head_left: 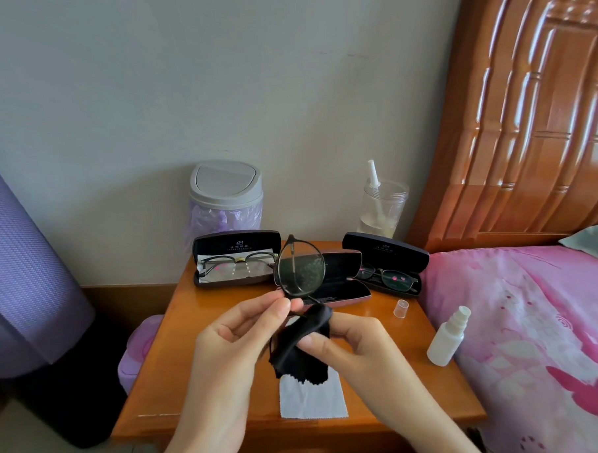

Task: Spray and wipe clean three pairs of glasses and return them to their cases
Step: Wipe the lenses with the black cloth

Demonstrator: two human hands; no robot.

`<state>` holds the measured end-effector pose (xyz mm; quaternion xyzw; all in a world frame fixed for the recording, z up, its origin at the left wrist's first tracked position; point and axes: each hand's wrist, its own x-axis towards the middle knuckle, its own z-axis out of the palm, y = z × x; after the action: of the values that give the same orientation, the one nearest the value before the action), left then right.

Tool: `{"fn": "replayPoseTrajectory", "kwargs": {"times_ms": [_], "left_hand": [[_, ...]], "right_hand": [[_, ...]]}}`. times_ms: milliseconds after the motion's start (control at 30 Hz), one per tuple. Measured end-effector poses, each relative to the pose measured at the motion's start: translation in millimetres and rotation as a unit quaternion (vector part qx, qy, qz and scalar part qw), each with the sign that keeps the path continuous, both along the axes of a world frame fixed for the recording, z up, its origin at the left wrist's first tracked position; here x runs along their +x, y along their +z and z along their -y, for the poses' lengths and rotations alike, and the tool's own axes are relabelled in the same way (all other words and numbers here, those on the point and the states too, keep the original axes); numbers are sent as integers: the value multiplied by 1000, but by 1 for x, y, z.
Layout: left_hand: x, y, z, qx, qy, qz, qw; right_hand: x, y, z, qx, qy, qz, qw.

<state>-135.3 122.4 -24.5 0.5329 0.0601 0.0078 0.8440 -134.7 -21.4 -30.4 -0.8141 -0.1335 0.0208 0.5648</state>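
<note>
Black-framed glasses (299, 270) held upright over wooden worktop (179, 351), lower rim pinched in left grip (234, 342); black cloth (293, 353) bunched in curled right grip (361, 343). Far behind, three open cases (341, 289), left case (235, 242) and right case (384, 250) each holding a pair. White spray bottle (446, 339) standing uncapped at near right.

Bare left hand (234, 342) and right hand (357, 340), bare forearms, slim fingers (257, 312), short nails.

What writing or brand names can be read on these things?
Left case lid: pale logo and a row of characters, too blurred to read.
Right case lid: the same sort of print, too small to read.
Middle case: faint print inside, unreadable.
Spray bottle: no label shows.
</note>
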Motion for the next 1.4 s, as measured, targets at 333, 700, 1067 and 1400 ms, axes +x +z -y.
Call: {"fn": "replayPoseTrajectory", "kwargs": {"times_ms": [333,700,1067,1400], "left_hand": [[1,-5,4,21,-65,-6,998],[-2,-6,-5,29,-53,48,997],[-2,-10,3,83,-17,74,994],[-3,-6,1,67,-1,80,995]], "right_hand": [[-4,-1,-20,273,-52,-144,950],[-12,8,-9,149,6,-130,980],[-8,9,-17,246,-51,-122,960],[-10,3,-23,280,-80,-106,951]]}}
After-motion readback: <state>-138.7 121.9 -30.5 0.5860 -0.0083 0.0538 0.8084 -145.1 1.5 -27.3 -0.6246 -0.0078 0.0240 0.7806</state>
